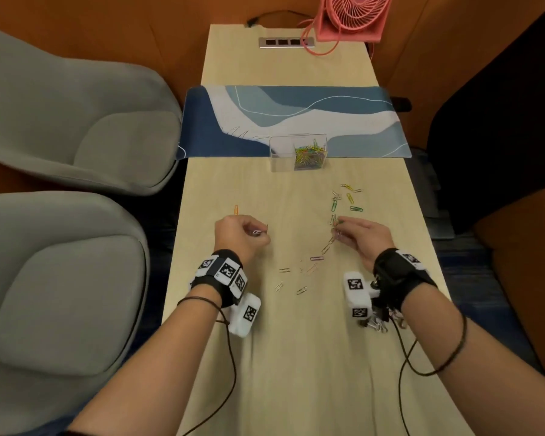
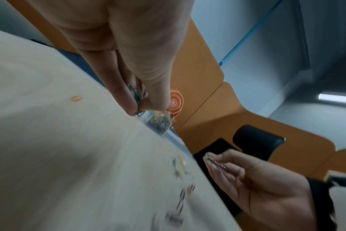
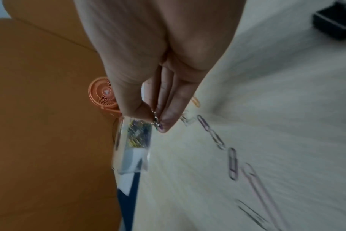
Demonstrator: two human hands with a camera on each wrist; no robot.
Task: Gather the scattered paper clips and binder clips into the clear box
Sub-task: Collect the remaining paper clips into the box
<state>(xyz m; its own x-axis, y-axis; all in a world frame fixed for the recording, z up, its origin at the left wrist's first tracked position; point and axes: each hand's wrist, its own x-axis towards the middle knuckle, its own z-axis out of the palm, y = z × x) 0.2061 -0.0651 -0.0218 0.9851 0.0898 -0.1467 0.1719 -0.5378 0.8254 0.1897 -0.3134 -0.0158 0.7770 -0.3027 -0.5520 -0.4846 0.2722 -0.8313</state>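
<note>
Wooden tabletop (image 1: 296, 357), clips scattered, clear box (image 1: 299, 153) straight ahead.
Left hand (image 1: 241, 234) and right hand (image 1: 361, 239) each pinch paper clips in curled fingers (image 3: 168, 123); the box lies beyond both, nearer the right.

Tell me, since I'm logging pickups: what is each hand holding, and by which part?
Left hand pinches several paper clips at its fingertips; right hand pinches a few clips likewise. Where on each clip cannot be told.

A pale, matt wood grain is shown by the table (image 1: 296, 357). The box (image 1: 282, 158) is made of clear, glossy plastic. Thin coated wire forms the paper clips (image 1: 346, 199). The far mat (image 1: 296, 105) looks smooth and matt.
</note>
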